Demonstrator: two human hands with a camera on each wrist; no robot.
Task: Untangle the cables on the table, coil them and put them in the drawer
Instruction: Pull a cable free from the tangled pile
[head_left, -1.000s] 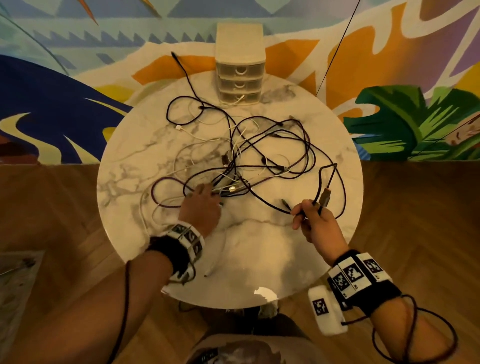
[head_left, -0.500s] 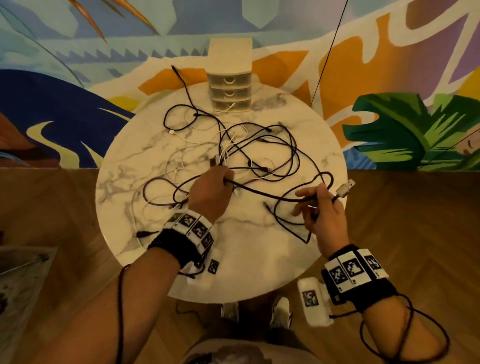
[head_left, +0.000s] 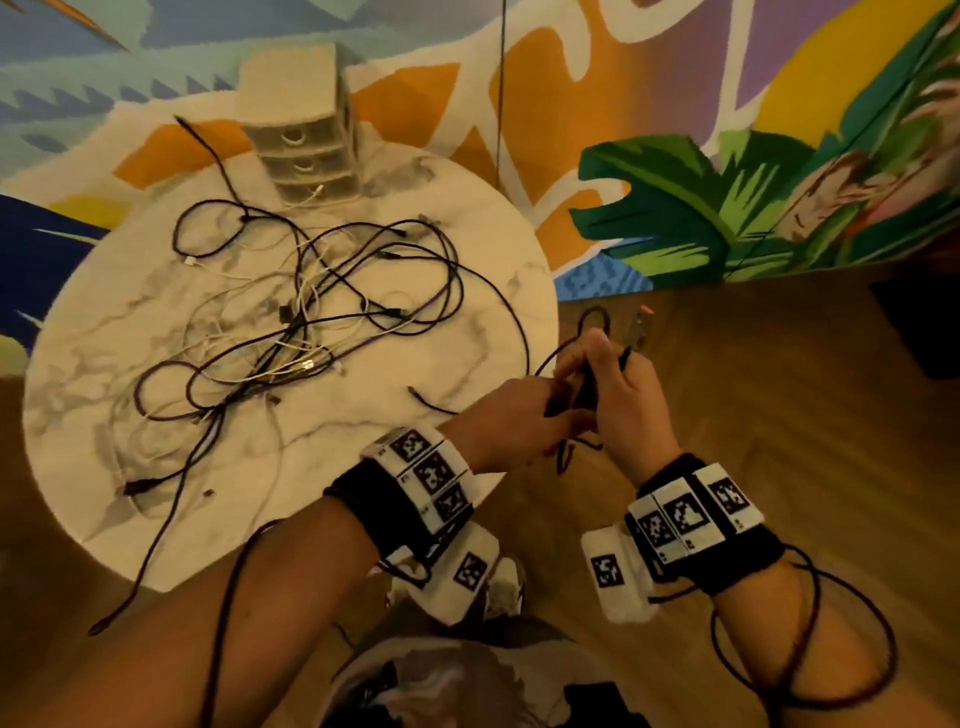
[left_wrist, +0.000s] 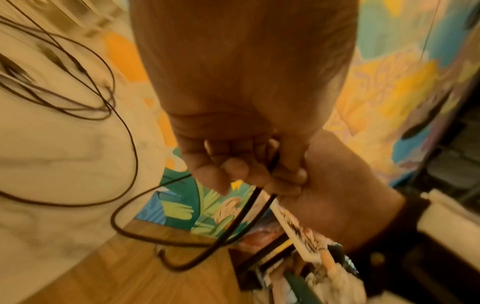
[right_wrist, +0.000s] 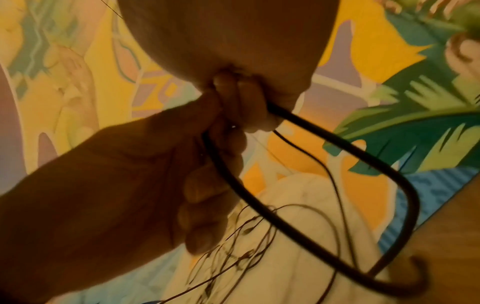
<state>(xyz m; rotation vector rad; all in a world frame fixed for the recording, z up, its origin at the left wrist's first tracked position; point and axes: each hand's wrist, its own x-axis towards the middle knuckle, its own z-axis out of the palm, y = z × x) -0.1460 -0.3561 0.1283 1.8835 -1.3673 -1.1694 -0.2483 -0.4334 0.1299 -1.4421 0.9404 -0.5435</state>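
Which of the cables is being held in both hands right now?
The dark cable at the table's right edge: both the left hand and right hand grip it, while the others lie tangled on the marble.

It looked like a decorated living or studio space — a bright painted mural (head_left: 727, 130) of leaves and shapes rose beyond the fingers (head_left: 576, 364), herringbone wood floor (head_left: 779, 415) lay below them, and a round marble surface (head_left: 363, 467) stood to their left.

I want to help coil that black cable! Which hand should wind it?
Probably the left hand: it sits nearer the cable trailing back to the table, while the right hand grips the loop already formed.
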